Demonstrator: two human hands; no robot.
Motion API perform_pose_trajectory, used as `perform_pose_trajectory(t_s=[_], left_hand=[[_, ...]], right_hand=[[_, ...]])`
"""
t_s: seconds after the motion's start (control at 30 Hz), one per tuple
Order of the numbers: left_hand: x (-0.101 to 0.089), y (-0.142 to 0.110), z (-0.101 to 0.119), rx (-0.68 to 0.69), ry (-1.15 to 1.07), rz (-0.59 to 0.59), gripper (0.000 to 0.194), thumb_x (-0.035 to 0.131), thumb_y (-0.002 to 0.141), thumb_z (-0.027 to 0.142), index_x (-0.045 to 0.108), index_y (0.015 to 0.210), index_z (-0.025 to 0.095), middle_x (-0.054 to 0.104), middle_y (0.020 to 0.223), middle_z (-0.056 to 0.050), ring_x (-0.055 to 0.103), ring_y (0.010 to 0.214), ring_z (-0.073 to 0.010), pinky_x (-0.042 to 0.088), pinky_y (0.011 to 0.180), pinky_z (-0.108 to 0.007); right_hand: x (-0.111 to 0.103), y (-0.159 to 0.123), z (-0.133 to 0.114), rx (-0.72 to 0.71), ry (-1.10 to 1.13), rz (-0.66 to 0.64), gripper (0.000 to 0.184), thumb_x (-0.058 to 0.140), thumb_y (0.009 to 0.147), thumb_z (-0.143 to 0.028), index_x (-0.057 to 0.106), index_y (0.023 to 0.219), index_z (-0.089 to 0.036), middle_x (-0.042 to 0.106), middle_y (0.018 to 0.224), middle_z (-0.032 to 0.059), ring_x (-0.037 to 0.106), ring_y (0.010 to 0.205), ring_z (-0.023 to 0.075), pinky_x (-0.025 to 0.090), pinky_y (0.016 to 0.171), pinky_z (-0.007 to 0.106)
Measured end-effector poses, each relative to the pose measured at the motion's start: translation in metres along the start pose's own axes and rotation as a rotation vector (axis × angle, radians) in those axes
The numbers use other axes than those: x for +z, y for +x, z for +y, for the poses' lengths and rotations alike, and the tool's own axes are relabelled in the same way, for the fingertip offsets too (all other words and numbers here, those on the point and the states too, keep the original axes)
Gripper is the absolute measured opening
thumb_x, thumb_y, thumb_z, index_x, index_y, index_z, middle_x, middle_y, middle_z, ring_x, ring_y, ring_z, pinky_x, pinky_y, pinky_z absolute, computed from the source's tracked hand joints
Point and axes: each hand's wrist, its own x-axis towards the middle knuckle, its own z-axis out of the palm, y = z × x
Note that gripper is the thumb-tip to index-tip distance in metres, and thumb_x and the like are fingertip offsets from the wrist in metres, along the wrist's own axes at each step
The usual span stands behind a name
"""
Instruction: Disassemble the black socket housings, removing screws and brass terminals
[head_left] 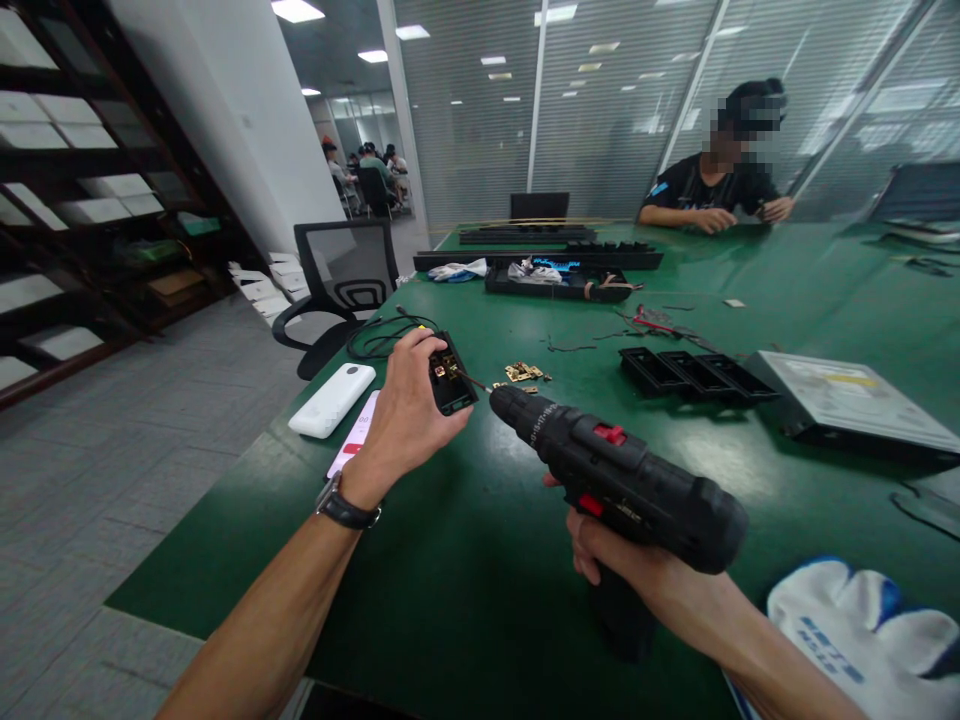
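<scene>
In my left hand [409, 400] is a small black plastic housing [452, 385] with brass-coloured parts inside, gripped between thumb and fingers and tilted toward the right. My right hand [615, 545] is wrapped round the handle of a black cordless drill [622, 470] with red switches. The drill points left, and its thin bit reaches to the housing's open side; whether it touches a screw there I cannot tell. Just beyond the drill's chuck lies a small pile of brass pieces [525, 373] on the green table [450, 560].
Left of my left hand lie a white power bank [332, 400] and a phone [352, 440]. Black trays [694, 373], a metal-topped box [862, 400] and a white-and-blue glove [855, 630] are at right. A black tray with tools [559, 283] stands farther back. Another person [720, 180] sits across the table.
</scene>
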Motion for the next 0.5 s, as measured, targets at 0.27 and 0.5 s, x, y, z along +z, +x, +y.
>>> perform_pose_trajectory(t_s=[0.27,0.5], left_hand=[[-0.0046,0.0024,-0.0014,-0.006,0.017,0.013,0.078,0.081,0.074,0.021,0.037,0.139,0.025,0.041,0.151,-0.015,0.043,0.144,-0.0359,0.043,0.117,-0.058],[-0.0033,0.0011,0.0038,0.019,0.018,0.017,0.077,0.080,0.076,0.022,0.036,0.140,0.025,0.041,0.151,-0.016,0.043,0.144,-0.0369,0.044,0.116,-0.059]], right_hand=[[-0.0002,0.0012,0.0068,0.010,-0.044,0.015,0.046,0.062,0.098,-0.043,0.059,0.137,-0.018,0.063,0.065,-0.0008,0.060,0.058,0.0178,0.052,0.061,0.035],[0.0022,0.0000,0.0053,0.008,-0.037,0.025,0.045,0.064,0.098,-0.043,0.061,0.136,-0.020,0.063,0.065,-0.0014,0.060,0.056,0.0172,0.051,0.059,0.033]])
